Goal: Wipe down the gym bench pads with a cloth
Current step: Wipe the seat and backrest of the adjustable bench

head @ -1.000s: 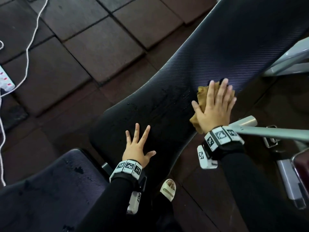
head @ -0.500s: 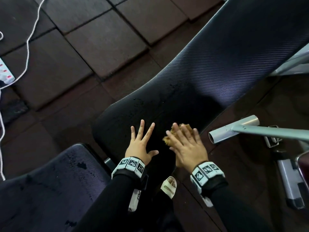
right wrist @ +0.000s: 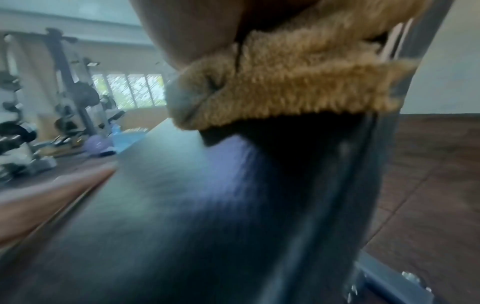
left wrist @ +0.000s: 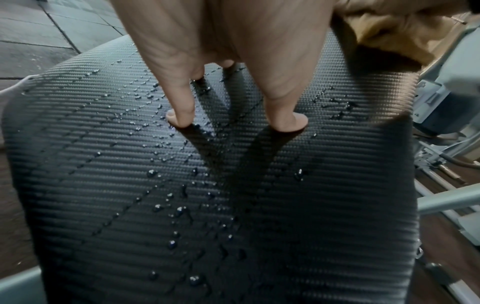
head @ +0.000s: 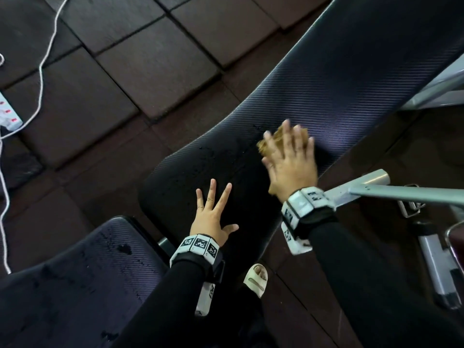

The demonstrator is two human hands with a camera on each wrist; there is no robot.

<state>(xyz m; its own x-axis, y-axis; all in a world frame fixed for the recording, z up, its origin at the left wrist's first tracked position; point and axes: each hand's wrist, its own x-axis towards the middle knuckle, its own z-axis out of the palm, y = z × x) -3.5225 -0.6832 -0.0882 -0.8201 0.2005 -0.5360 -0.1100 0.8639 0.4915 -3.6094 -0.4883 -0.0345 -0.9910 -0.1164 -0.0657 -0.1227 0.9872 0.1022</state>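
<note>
The long black ribbed back pad [head: 339, 79] of the gym bench runs from the lower middle to the upper right, with water droplets near its lower end [left wrist: 182, 185]. My right hand [head: 291, 159] lies flat with straight fingers on a tan fluffy cloth [head: 270, 144] and presses it onto the pad; the cloth [right wrist: 298, 86] shows under the palm in the right wrist view. My left hand [head: 213, 214] rests on the pad's lower end with its fingers spread, fingertips [left wrist: 182, 117] touching the wet surface. The seat pad [head: 82, 272] lies at lower left, also spotted with drops.
A grey metal tube [head: 371, 187] of the bench frame juts out just right of my right wrist, with more frame parts [head: 437, 262] below it. A white cable [head: 42, 71] and power strip [head: 10, 114] lie on the dark tiled floor at left. My sandalled foot [head: 256, 278] stands under the bench.
My right hand with the cloth swept down the pad to beside my left hand, and has now moved back up and to the right along the pad. My left hand stayed put.
</note>
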